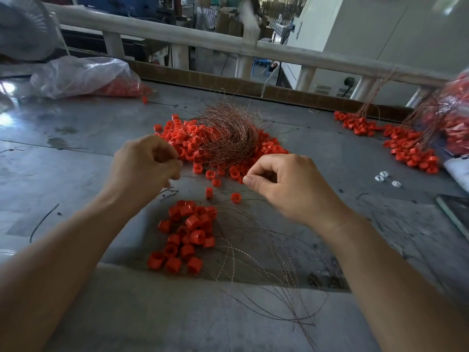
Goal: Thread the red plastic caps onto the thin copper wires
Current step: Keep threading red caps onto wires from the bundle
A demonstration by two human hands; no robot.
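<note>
- The left hand (144,161) and right hand (286,181) hover over the grey table (76,148), fingers curled and tips pinched; whether either pinches a wire cannot be told.
- Just nearer lie clustered red caps (187,232) with loose copper wires (266,262).
- Beyond the hands, a wire tangle (225,133) tops a larger cap heap (182,141).

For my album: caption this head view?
Over red caps, left hand and right hand curl near a wire bundle.

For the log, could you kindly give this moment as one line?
left hand, right hand: curled, contents unclear; red caps: in piles; copper wires: bundle on caps
</note>
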